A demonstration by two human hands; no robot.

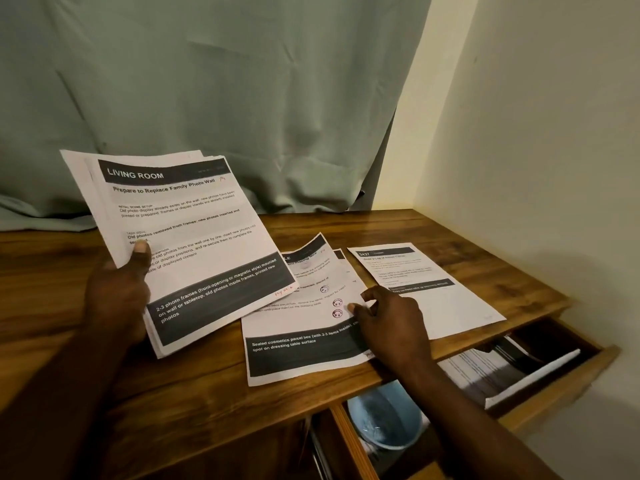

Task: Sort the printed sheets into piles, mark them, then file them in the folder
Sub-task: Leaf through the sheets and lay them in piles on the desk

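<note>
**Sorting stage, seen from the head.** Nearest, below the right forearm, a round pale-blue bowl (384,414) of translucent plastic sits in an open compartment. To the right of that arm, a pulled-out drawer (561,382) holds a slab of printed paper (502,372); whether the folder is among it cannot be told. Both hands work over a table (207,393) of warm, grained wood with a smooth finish.

The left hand (119,292) grips a stack of sheets (194,237), thumb pressed on its face and fingers hidden behind. The stack is tilted up clear of the table, with its back pages fanned at the top edge. The sheets are thin white office paper with dark header and footer bands. The top one is headed "LIVING ROOM" and carries small red pen marks.

The right hand (391,320) rests bent fingertips on the right edge of the middle pile (304,327). Whether it pinches or only presses is unclear. This pile lies flat between the hands, with its upper corner curling. Just beyond the right hand lies a single sheet (426,285), flat and apart.

*Judgement:* sorting is under way, with two piles begun and most pages still in hand. The next move calls for peeling off one limp page and squaring it onto its matching pile.

Beyond both hands hangs a matte grey-green curtain (207,81) in soft folds. A plain cream wall (536,133) stands far right.
</note>
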